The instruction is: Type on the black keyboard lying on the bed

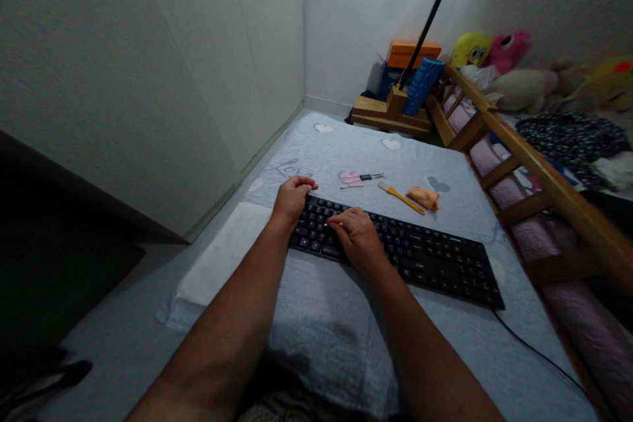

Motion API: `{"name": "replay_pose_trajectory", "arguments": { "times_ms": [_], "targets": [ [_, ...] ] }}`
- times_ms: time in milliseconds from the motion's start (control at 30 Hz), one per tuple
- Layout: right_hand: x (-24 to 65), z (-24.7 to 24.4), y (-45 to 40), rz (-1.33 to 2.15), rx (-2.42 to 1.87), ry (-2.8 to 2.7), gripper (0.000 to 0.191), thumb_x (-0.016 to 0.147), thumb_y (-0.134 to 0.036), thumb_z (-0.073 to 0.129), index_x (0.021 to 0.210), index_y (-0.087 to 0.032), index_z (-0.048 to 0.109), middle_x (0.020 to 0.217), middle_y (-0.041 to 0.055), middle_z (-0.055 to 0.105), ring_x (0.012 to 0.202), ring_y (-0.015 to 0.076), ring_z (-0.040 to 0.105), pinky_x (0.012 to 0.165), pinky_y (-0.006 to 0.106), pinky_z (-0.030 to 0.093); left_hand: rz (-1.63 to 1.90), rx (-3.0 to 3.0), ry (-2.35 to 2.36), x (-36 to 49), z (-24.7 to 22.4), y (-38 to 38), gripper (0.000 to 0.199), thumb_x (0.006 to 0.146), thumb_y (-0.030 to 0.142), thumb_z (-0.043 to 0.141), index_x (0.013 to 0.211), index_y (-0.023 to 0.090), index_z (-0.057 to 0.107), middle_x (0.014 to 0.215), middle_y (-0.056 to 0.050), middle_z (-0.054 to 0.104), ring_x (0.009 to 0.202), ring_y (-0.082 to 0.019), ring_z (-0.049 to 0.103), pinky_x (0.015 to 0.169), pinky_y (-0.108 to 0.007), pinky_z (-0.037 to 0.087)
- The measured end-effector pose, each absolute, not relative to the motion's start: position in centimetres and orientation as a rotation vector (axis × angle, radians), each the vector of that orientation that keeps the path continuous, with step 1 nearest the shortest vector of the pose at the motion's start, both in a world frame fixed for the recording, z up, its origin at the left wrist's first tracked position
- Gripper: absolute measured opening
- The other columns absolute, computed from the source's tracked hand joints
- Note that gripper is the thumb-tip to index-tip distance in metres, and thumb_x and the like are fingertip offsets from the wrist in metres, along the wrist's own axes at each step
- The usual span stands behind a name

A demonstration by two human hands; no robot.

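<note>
A black keyboard (pixel 440 262) lies aslant on the light blue cloth (pixel 326 316). At its upper left corner is my left hand (pixel 293 199), fingers bent together; whether anything is between them is too small to tell. Over the keys left of the middle, my right hand (pixel 357 234) pinches a small white-tipped thing, like a cotton swab (pixel 327 225), its tip near the keys. Beyond the keyboard lie pink-handled tweezers (pixel 360 177), a thin swab-like stick (pixel 351 186), a yellow brush (pixel 406 200) and a crumpled orange cloth (pixel 423 198).
A folded white cloth (pixel 220 254) lies left of my left forearm. The keyboard's cable (pixel 539 353) runs off to the lower right. A wooden bed rail (pixel 554 194) borders the right side, and a pale cabinet (pixel 198 79) stands on the left.
</note>
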State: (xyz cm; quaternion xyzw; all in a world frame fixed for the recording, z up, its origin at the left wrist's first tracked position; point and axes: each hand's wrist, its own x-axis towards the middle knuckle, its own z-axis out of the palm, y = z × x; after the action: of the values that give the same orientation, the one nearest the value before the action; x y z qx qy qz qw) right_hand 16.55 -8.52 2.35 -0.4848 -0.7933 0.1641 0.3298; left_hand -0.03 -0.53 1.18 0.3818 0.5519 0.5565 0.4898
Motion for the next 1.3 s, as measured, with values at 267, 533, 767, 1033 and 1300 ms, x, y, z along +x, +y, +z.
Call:
{"name": "replay_pose_trajectory", "arguments": {
  "times_ms": [267, 533, 767, 1033, 1300],
  "targets": [
    [17.7, 2.4, -8.6, 0.406, -1.298, -2.066, 0.016, 0.093, -0.015, 0.059, 0.091, -0.018, 0.074, 0.087, 0.0076, 0.075, 0.089, 0.0241, 0.062, 0.085, 0.038, 0.047, 1.360, 0.922, 1.332, -0.1, 1.1, -0.5, 0.010, 0.064, 0.018, 0.062, 0.074, 0.019, 0.065, 0.077, -0.003, 0.072, 0.081, -0.019, 0.063, 0.086, -0.032, 0.045],
    [17.9, 2.7, -9.1, 0.409, -1.292, -2.068, 0.016, 0.093, -0.015, 0.059, 0.089, -0.019, 0.074, 0.086, 0.0072, 0.073, 0.089, 0.0234, 0.061, 0.084, 0.038, 0.045, 1.362, 0.908, 1.330, 0.0, 1.0, -0.5, 0.010, 0.065, 0.016, 0.061, 0.073, 0.019, 0.066, 0.077, -0.003, 0.071, 0.079, -0.018, 0.062, 0.085, -0.031, 0.044],
    [17.6, 3.1, -9.5, 0.456, -1.279, -2.097, 0.016, 0.093, -0.014, 0.058, 0.086, -0.019, 0.072, 0.085, 0.0063, 0.072, 0.088, 0.0224, 0.061, 0.084, 0.038, 0.043, 1.363, 0.905, 1.322, 0.0, 1.0, -0.4, 0.010, 0.065, 0.016, 0.060, 0.073, 0.019, 0.066, 0.077, -0.003, 0.072, 0.080, -0.018, 0.063, 0.086, -0.031, 0.044],
    [17.5, 2.9, -9.5, 0.473, -1.257, -2.078, 0.016, 0.093, -0.015, 0.058, 0.087, -0.019, 0.072, 0.086, 0.0061, 0.072, 0.087, 0.0221, 0.061, 0.084, 0.038, 0.043, 1.366, 0.925, 1.335, 0.0, 1.1, -0.5, 0.009, 0.064, 0.018, 0.062, 0.072, 0.019, 0.066, 0.077, -0.004, 0.072, 0.081, -0.019, 0.063, 0.087, -0.032, 0.044],
    [17.1, 2.6, -9.5, 0.462, -1.219, -2.081, 0.015, 0.093, -0.015, 0.060, 0.089, -0.020, 0.073, 0.086, 0.0061, 0.073, 0.088, 0.0225, 0.061, 0.084, 0.037, 0.044, 1.356, 0.925, 1.339, 0.0, 1.1, -0.5, 0.010, 0.064, 0.019, 0.062, 0.073, 0.019, 0.065, 0.077, -0.003, 0.071, 0.081, -0.019, 0.063, 0.087, -0.032, 0.044]
  ]
}}
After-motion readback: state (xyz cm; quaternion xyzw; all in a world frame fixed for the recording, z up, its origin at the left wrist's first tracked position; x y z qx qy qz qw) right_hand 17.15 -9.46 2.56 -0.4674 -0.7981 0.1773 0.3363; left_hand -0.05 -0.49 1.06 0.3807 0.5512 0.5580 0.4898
